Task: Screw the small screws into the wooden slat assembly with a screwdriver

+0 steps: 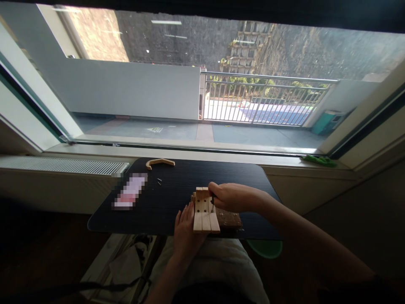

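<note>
A light wooden slatted piece [206,223] with several dark screw heads or holes stands tilted up at the near side of the dark table. My left hand [186,232] lies along its left edge, with the fingers against the wood and the thumb hidden. My right hand [223,196] is closed around a screwdriver with a dark handle. The screwdriver's shaft [212,207] points down at a hole in the right slat. A brown, rough-surfaced block [230,219] lies beneath and to the right of the slatted piece.
A curved wooden piece [160,161] lies at the table's far edge, with small screws [159,182] nearer. A blurred pinkish item [131,192] sits at the left of the table [177,177]. Behind are a windowsill with a green cloth [318,160] and a radiator [63,165].
</note>
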{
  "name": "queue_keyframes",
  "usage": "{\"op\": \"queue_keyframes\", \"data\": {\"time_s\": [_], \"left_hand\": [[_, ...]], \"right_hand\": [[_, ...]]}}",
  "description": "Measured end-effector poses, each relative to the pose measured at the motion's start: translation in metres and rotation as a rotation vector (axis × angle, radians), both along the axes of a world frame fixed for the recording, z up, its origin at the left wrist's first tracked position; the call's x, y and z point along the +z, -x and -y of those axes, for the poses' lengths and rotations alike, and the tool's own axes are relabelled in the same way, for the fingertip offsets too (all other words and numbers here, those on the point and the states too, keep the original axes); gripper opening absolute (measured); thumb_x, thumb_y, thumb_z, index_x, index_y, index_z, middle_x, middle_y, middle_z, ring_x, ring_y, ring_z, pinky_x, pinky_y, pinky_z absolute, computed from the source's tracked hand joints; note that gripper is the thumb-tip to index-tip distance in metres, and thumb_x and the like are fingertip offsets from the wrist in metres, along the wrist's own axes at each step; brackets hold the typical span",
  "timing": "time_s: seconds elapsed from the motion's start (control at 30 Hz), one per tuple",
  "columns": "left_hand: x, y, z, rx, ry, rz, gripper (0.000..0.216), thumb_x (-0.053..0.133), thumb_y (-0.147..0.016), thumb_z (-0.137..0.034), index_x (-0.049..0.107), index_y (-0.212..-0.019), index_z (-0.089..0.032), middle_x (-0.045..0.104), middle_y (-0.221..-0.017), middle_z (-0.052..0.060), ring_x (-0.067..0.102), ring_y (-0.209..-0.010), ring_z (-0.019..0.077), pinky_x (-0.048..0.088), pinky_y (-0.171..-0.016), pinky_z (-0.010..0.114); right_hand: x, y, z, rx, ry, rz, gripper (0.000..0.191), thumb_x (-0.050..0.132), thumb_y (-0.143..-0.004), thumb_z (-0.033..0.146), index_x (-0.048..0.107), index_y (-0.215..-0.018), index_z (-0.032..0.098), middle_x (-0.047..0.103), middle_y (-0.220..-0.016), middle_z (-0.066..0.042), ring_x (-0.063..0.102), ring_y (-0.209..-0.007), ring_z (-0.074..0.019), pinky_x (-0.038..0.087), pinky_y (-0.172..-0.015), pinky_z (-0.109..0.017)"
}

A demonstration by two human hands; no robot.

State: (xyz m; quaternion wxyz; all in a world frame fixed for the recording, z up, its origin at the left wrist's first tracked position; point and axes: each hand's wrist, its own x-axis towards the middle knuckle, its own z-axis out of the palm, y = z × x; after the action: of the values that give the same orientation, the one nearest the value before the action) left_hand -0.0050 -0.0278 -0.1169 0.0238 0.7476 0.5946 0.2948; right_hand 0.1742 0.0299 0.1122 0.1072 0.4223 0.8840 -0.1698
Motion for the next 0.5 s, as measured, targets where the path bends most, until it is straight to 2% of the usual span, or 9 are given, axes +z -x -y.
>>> {"op": "queue_keyframes", "data": {"time_s": [0.27,0.5], "left_hand": [[-0.0049,0.0009,-0.0027,-0.003,-0.012,-0.032,0.084,0.068,-0.079,-0.038,0.035,-0.152,-0.013,0.054,-0.147,0.019,0.052,-0.135,0.0335,0.037,-0.112,0.048],[-0.0019,0.001,-0.0012,-0.019,-0.017,-0.019,0.083,0.067,-0.082,-0.046,0.036,-0.152,-0.014,0.054,-0.148,0.019,0.051,-0.135,0.033,0.036,-0.113,0.048]], "right_hand": [[0.0029,0.0022,0.0016,-0.001,-0.005,0.017,0.019,0.038,-0.097,0.029,0.049,-0.107,0.017,0.072,-0.092,-0.012,0.059,-0.069,-0.0196,0.03,-0.054,-0.029],[0.0039,0.0032,0.0022,-0.001,0.002,0.037,0.02,0.036,-0.1,0.029,0.049,-0.108,0.016,0.072,-0.092,-0.012,0.06,-0.07,-0.0197,0.031,-0.055,-0.029]]}}
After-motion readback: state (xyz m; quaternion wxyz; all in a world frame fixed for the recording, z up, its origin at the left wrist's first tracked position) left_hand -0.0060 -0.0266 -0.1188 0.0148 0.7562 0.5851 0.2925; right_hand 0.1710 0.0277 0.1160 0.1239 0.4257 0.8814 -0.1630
